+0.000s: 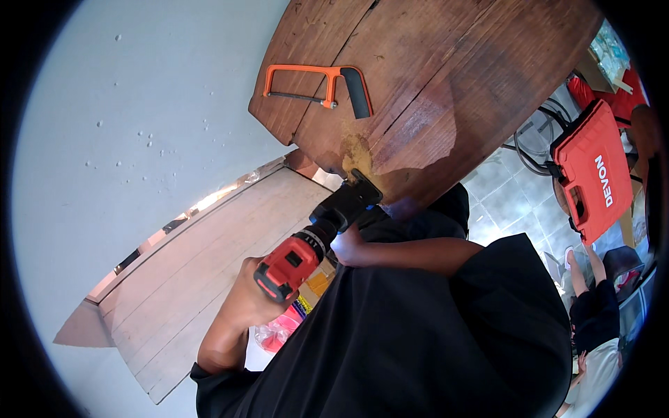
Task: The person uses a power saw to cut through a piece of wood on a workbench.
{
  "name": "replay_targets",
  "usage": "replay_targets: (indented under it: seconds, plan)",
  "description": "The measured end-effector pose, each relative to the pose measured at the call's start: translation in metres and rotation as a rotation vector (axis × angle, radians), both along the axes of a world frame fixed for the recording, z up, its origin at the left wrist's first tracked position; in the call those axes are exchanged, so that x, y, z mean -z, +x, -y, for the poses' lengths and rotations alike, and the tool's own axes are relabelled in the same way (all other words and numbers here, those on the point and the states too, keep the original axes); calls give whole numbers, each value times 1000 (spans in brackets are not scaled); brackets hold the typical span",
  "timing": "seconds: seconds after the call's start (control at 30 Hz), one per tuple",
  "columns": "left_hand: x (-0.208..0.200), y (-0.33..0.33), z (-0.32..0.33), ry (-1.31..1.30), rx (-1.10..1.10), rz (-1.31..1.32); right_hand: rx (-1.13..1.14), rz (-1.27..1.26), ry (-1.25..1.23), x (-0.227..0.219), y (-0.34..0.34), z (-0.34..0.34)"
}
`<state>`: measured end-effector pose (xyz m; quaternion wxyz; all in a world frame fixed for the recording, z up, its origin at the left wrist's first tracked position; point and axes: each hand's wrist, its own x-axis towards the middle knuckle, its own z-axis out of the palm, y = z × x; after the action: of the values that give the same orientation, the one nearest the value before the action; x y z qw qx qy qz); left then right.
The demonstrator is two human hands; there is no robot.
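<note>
My left hand point(254, 296) is closed around the handle of a red and black cordless power tool point(291, 261). At its front sits a black saw-like attachment point(340, 207), whose flat shoe point(365, 187) meets the near edge of the brown wooden tabletop point(488, 90). Whether a blade is in the wood cannot be seen. My right hand point(348, 245) is against the underside of the attachment, its fingers hidden behind it. Yellowish sawdust point(357, 152) lies on the wood just beyond the shoe. Farther off, an orange hacksaw point(306, 68) with a black handle rests on the tabletop.
A pale plank panel point(209, 258) stands at left, beside a white wall point(125, 104). To the right are a red tool case point(589, 174), dark hoses point(533, 150) and grey floor tiles point(502, 188). Another person point(596, 327) is at the lower right. A pink container point(279, 327) is below the tool.
</note>
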<state>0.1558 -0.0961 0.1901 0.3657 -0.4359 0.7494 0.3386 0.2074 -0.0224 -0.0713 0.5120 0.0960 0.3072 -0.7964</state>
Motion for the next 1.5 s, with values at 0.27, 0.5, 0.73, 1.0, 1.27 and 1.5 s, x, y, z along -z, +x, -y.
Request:
replay_targets:
  seconds: [0.27, 0.5, 0.73, 1.0, 1.27, 1.5]
  plan:
    - [1, 0, 1, 12, 5, 0, -73, 120, 34, -20, -19, -6]
    - [1, 0, -2, -22, 40, -41, -154, 162, 54, -10, -7, -6]
    - [0, -2, -2, -17, 42, -26, -80, 207, 109, -4, 4, -2]
    - [0, -2, -4, -30, 12, -39, -81, 163, 34, -4, -1, -3]
    - [-1, -4, -5, -34, -18, 14, -112, 330, 73, -7, -3, -3]
    - [0, 0, -5, 0, 37, -43, -22, 126, 38, -1, 8, -1]
